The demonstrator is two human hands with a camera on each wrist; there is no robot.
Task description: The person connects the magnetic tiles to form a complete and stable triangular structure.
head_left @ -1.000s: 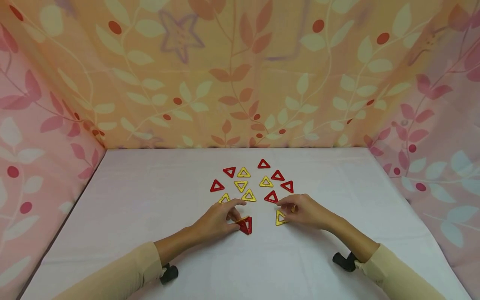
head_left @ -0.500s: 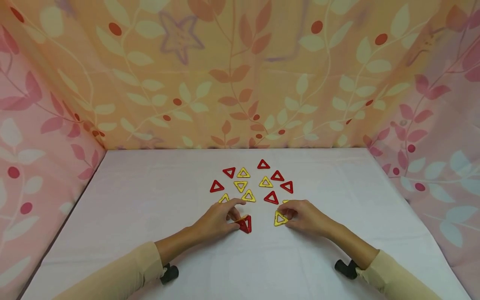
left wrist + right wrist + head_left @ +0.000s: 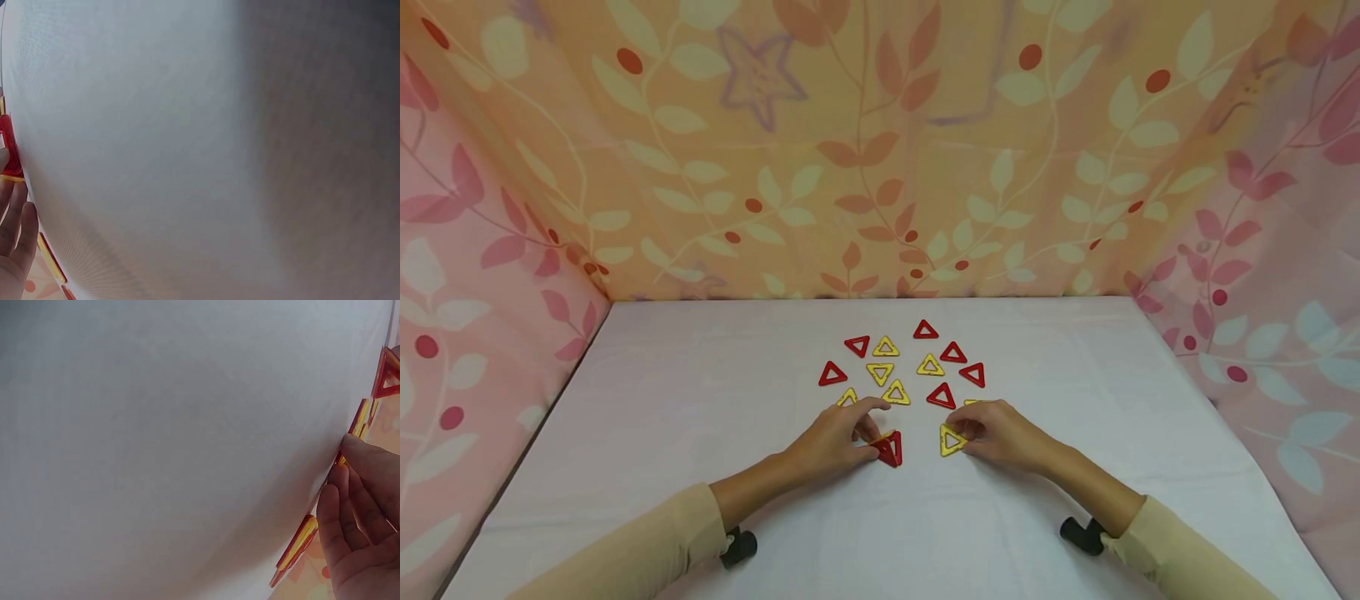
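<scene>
Near the front middle in the head view, my left hand (image 3: pixel 838 442) pinches red triangle frame tiles (image 3: pixel 889 455) standing at an angle to each other, with a thin yellow edge along their top. The left wrist view has these red tiles (image 3: pixel 9 150) at its left edge, the fingers close below. Across a short gap to the right, my right hand (image 3: pixel 1011 437) pinches a yellow triangle frame tile (image 3: pixel 944 442) between thumb and fingers, its face towards the head camera. Low over the cloth, this yellow tile (image 3: pixel 359 419) shows edge-on in the right wrist view.
Several red triangle tiles (image 3: pixel 940 406) and yellow triangle tiles (image 3: pixel 896 402) lie scattered flat beyond the hands on the white cloth (image 3: pixel 700 358). Another yellow tile (image 3: pixel 973 402) is partly hidden behind the right hand. Patterned curtains (image 3: pixel 850 167) enclose the back and sides.
My right hand has shifted left and turned the yellow tile, which now shows more fully and sits closer to the red tiles. My left hand stays almost still with its tiles.
</scene>
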